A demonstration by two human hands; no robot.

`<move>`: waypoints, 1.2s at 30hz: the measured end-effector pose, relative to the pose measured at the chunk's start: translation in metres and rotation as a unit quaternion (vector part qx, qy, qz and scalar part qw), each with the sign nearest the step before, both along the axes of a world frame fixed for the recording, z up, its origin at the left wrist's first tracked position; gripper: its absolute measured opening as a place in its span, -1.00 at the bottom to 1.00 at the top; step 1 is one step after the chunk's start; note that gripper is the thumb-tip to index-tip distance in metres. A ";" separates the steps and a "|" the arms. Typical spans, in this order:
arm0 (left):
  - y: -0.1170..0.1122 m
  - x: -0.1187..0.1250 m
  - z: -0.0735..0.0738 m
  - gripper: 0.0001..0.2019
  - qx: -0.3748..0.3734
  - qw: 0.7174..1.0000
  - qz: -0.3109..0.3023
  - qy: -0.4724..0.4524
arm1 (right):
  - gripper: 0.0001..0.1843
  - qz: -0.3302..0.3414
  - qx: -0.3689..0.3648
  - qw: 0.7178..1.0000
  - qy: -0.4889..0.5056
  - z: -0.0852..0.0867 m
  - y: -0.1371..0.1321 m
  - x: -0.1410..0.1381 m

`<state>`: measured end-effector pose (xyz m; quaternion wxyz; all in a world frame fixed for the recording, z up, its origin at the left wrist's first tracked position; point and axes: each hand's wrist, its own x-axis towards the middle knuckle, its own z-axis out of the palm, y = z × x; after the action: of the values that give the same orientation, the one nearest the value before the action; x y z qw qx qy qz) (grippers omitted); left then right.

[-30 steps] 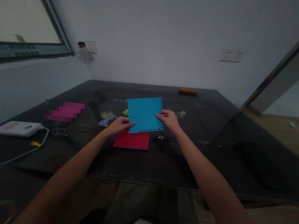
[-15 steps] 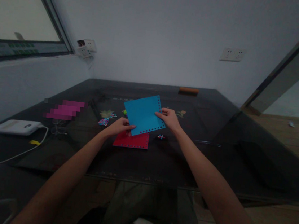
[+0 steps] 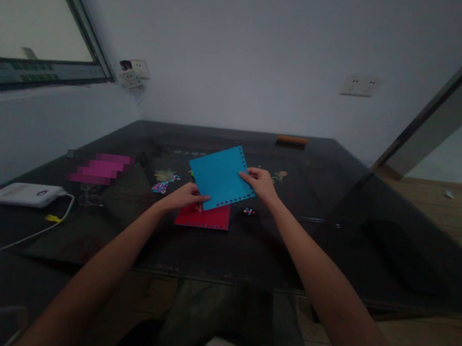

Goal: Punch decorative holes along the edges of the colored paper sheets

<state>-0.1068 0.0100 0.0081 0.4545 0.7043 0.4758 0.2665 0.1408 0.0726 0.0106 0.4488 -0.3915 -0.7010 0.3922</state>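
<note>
A blue square sheet (image 3: 220, 176) with small holes along its edges is held tilted above the dark glass table (image 3: 246, 253). My left hand (image 3: 186, 195) pinches its lower left corner. My right hand (image 3: 260, 182) grips its right edge. Beneath it a red sheet (image 3: 204, 217) with the same punched edge lies flat on the table, partly covered by the blue one and my left hand. Small coloured pieces (image 3: 248, 211) lie just right of the red sheet.
A white device (image 3: 24, 193) with a white cable sits at the table's left edge, next to a pink blurred patch (image 3: 101, 168). More small coloured bits (image 3: 162, 187) lie left of the sheets. An orange-brown block (image 3: 291, 140) rests at the far edge. Wall sockets are behind.
The blue sheet has turned slightly counter-clockwise, its left corner dropping and its top right corner rising. Both hands kept their grip and barely shifted.
</note>
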 end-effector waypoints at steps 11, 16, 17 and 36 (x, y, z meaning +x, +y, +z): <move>0.019 -0.026 -0.010 -0.64 0.091 0.974 0.205 -0.033 | -0.53 -0.055 0.005 0.998 -0.026 -0.021 0.017 -0.001; 0.023 -0.028 -0.015 -0.64 0.072 0.957 0.260 -0.106 | -0.78 -0.080 0.065 0.976 -0.189 -0.034 0.028 -0.016; 0.023 -0.028 -0.016 -0.64 0.068 0.956 0.262 -0.113 | -0.81 -0.090 0.074 0.969 -0.218 -0.034 0.029 -0.020; 0.015 -0.016 -0.003 -0.74 0.055 0.953 0.280 -0.097 | -0.65 -0.146 0.085 0.885 -0.434 -0.026 0.018 -0.070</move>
<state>-0.1227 0.0254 0.0047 0.3664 0.5370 0.5923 0.4760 0.0707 0.0902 -0.0150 0.1831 -0.5811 -0.7913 0.0523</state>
